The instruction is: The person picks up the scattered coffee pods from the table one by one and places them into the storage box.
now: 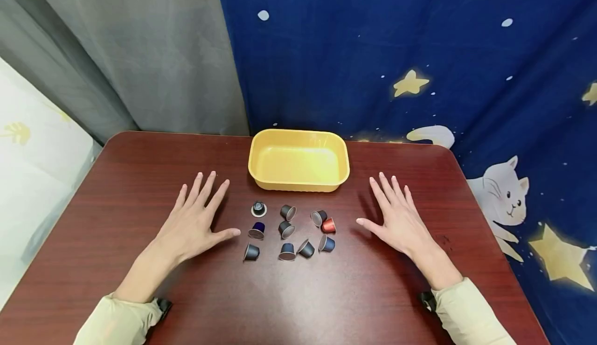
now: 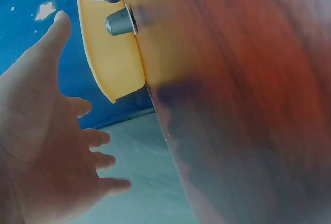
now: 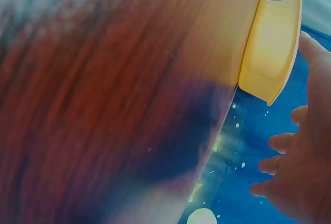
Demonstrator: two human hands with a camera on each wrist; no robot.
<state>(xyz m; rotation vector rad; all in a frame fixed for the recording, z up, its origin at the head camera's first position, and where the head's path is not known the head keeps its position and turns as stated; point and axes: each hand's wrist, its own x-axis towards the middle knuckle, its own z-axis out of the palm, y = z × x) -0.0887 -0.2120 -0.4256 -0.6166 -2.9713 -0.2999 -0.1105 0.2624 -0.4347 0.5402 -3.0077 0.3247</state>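
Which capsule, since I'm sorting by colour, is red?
The red capsule nearest the right hand, just right of a dark one; the rest look black, grey or dark blue.

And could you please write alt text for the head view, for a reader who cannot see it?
A person's left hand and right hand, fingers spread, flank ten coffee capsules, nine dark and one red, on a reddish-brown table. Behind the capsules stands a yellow rectangular tub, before a grey curtain and a starry blue curtain.

Glossy reddish-brown table [image 1: 224, 303] — grey curtain [image 1: 154, 49] behind left, starry blue curtain [image 1: 326, 65] right.
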